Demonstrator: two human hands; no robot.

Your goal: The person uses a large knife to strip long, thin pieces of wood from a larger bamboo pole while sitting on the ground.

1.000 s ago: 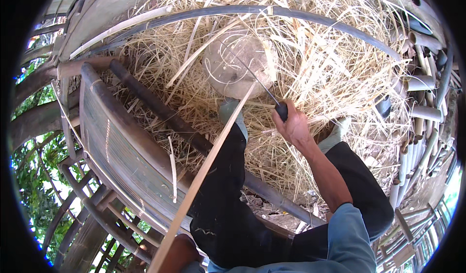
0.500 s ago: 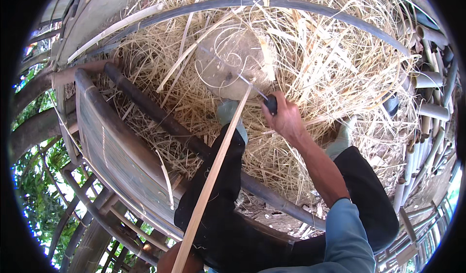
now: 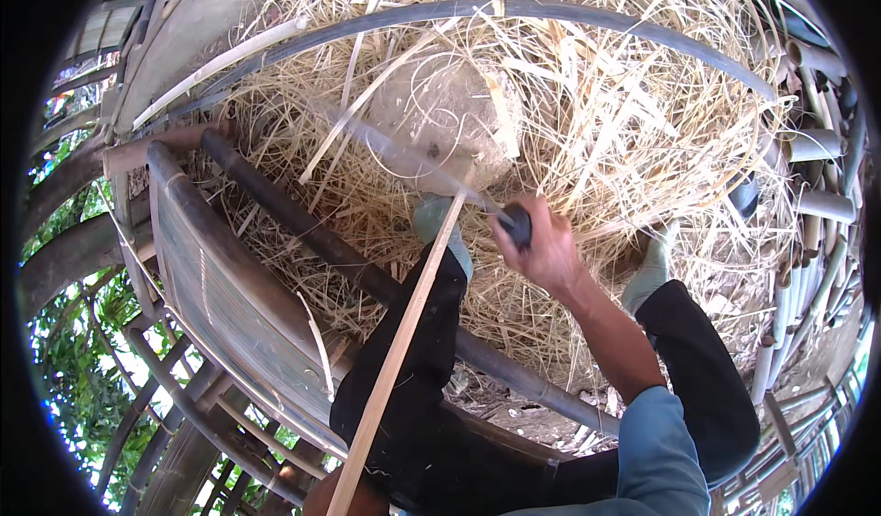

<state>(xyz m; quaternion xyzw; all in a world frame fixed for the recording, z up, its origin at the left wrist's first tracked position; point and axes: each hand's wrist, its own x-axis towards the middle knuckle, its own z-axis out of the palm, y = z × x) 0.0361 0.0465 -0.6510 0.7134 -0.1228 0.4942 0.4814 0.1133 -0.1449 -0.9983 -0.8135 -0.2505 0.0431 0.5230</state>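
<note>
Knife (image 3: 517,227) had drawn back slightly from a half-second before, blade blurred. Right hand (image 3: 551,252): fingers clenched round its handle; wood strip (image 3: 395,355) lay just left of them. Left fingers: could not tell.

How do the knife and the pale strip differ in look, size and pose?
The strip is pale throughout; the knife has a black handle.
The strip looks longer than the knife.
The strip slants up rightward; the knife points up leftward.
Both are slender.
</note>
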